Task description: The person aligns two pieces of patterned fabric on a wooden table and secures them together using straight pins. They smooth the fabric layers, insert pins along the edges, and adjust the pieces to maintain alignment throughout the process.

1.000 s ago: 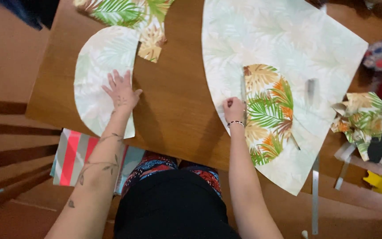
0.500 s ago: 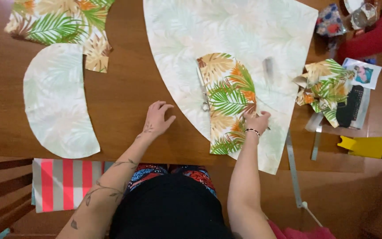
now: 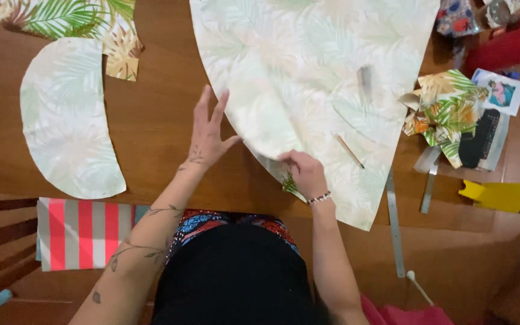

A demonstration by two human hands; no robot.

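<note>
A large pale fabric piece (image 3: 308, 78) with a faint leaf print lies wrong side up across the brown table (image 3: 151, 120). My left hand (image 3: 209, 129) rests flat, fingers spread, at its left edge. My right hand (image 3: 302, 171) pinches the fabric's near edge, where a bit of bright green print (image 3: 289, 182) peeks out from under it. A pencil (image 3: 349, 150) lies on the fabric just right of that hand. A half-moon cut of the same pale fabric (image 3: 67, 120) lies on the table to the left.
Bright leaf-print scraps sit at the top left (image 3: 73, 21) and at the right (image 3: 446, 111). A metal ruler (image 3: 394, 222) hangs over the near edge. A yellow tool (image 3: 495, 195), a dark object (image 3: 479, 138) and a striped cloth (image 3: 82, 232) lie nearby.
The bright folded leaf-print piece that lay on the large fabric is now almost covered, only a corner shows. My left hand moved to the fabric's edge; my right shifted left onto the near edge.
</note>
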